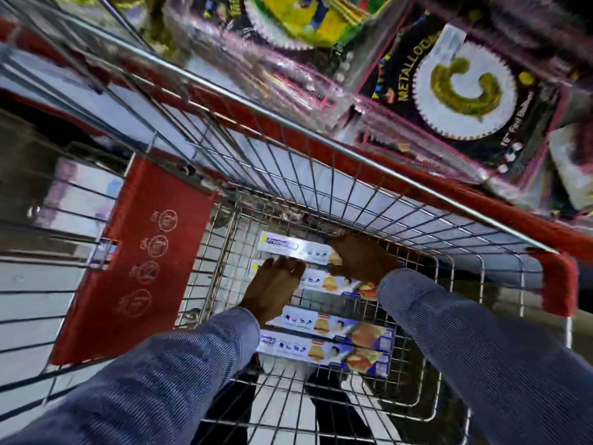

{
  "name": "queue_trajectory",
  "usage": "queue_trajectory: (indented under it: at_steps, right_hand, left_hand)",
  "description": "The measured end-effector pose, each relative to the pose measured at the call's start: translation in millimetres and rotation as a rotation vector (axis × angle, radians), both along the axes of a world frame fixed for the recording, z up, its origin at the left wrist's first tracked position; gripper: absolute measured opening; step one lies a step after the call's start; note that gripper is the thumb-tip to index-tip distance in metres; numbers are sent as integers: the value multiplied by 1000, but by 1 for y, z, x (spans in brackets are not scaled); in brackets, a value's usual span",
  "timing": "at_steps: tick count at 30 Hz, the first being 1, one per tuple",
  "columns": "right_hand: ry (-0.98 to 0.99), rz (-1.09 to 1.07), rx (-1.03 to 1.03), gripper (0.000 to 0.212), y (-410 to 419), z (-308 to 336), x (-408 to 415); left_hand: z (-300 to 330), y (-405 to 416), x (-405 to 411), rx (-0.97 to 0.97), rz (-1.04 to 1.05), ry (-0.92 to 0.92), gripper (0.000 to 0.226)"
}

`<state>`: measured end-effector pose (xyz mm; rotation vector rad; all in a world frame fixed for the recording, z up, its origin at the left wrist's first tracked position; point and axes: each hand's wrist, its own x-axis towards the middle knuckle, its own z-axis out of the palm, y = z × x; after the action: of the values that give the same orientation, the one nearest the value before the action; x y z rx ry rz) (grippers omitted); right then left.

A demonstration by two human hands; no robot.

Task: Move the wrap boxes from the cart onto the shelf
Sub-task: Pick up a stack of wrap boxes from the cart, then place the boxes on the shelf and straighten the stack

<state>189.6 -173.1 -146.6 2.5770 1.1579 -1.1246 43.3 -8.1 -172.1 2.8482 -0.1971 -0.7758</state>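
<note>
Four wrap boxes (324,338) lie flat on the wire floor of the cart (321,194), side by side in a row from far to near, long sides left to right. Both hands are down inside the basket. The left hand (274,285) lies palm down, fingers together and reaching over the second box from the far end, touching it. The right hand (362,260) covers the right end of the two far boxes; whether its fingers have closed round one I cannot tell, as the back of the hand hides them. By the look of it the pickup step is in hand: nothing is lifted yet, and all four boxes are in the cart. Next, I judge, the far boxes must be gripped at both ends, raised clear of the wire sides and red rim (481,200), then carried to the shelf (475,91) on the far right. That shelf shows blurred packets in shiny wrap, crowded, so a free spot is not plain to see. A red flap (141,252) with printed round symbols hangs at the cart's left; pale tiled floor shows under the wire
</note>
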Motion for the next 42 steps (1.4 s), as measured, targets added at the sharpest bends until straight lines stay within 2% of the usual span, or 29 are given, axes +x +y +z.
queue_trajectory:
  at_steps: [6,11,17,20,23,26,30,33,35,36,40,42]
  right_hand:
    - [-68,46,48,55,2,11,-7]
    - [-132,10,149,44,1,82,-8]
    - [-330,91,317,53,0,240,-9]
    - [-334,130,384,58,4,322,1]
    - [-428,192,451,52,4,425,10]
    - [-525,200,467,50,3,507,17]
    - [-643,136,581,49,-5,587,32]
    - [-697,69,617,52,-13,621,51]
    - [-688,55,640,39,-15,627,65]
    - [-729,38,658,33,-16,644,79]
    - [-702,-59,693,40,-13,649,117]
    - [-691,-91,693,35,-9,644,139]
  left_hand:
    - [22,-4,-2,31,13,-46,64]
    - [90,7,-11,44,5,-77,67]
    - [242,23,-23,-15,-6,-230,63]
    - [314,32,-20,1,4,-321,62]
    - [401,38,-10,-26,14,-425,63]
    - [470,39,8,52,-3,-552,70]
    - [541,39,39,74,8,-652,67]
    - [571,42,65,67,29,-751,64]
    - [585,41,80,37,87,-741,58]
    - [600,43,98,39,66,-810,56]
    - [616,40,129,13,80,-811,51]
    - [618,39,142,35,98,-819,52]
